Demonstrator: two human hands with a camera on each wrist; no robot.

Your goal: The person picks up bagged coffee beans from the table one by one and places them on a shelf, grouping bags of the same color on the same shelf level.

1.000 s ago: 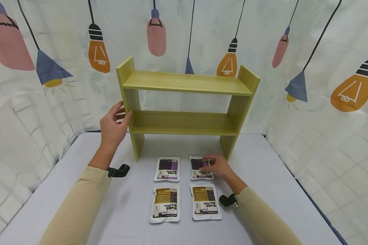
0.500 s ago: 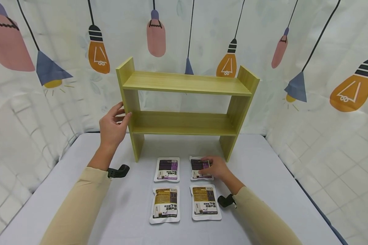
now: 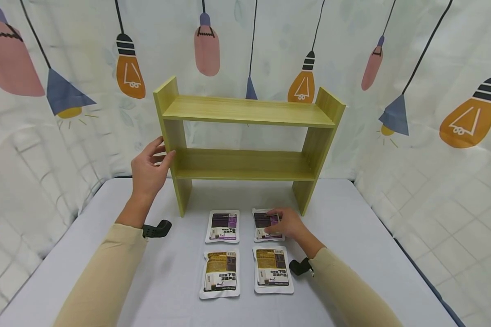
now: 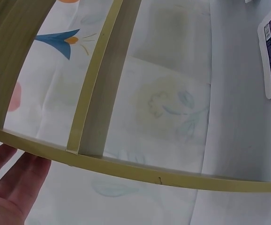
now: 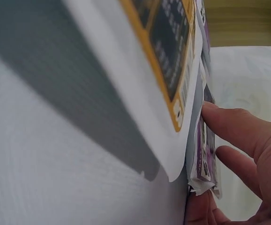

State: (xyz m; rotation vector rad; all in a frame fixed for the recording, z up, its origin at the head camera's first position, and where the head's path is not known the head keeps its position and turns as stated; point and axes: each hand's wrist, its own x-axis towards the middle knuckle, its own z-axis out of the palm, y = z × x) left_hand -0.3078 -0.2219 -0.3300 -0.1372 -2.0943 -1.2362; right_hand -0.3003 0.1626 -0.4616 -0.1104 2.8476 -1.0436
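Note:
A yellow-green wooden shelf [image 3: 249,111] with two boards stands at the back of the table. My left hand [image 3: 150,168] grips its left side panel [image 4: 173,177], thumb at the front edge and fingers behind. Two white pouches with black and purple labels lie before the shelf. On the right-hand purple pouch [image 3: 263,219] is my right hand [image 3: 289,225], its thumb on the upper face and other fingers at the edge, as the right wrist view shows. The left-hand purple pouch [image 3: 223,227] lies flat beside it, untouched.
Nearer the front, a gold-labelled pouch [image 3: 221,272] lies on the left and another gold-labelled pouch [image 3: 273,270] on the right, below my right wrist. All rest on a white-covered table [image 3: 180,290]. A curtain [image 3: 237,54] printed with lamps hangs behind the shelf.
My right hand has shifted very slightly left over the purple pouch. The left hand keeps its grip, and the shelf and pouches stay in place.

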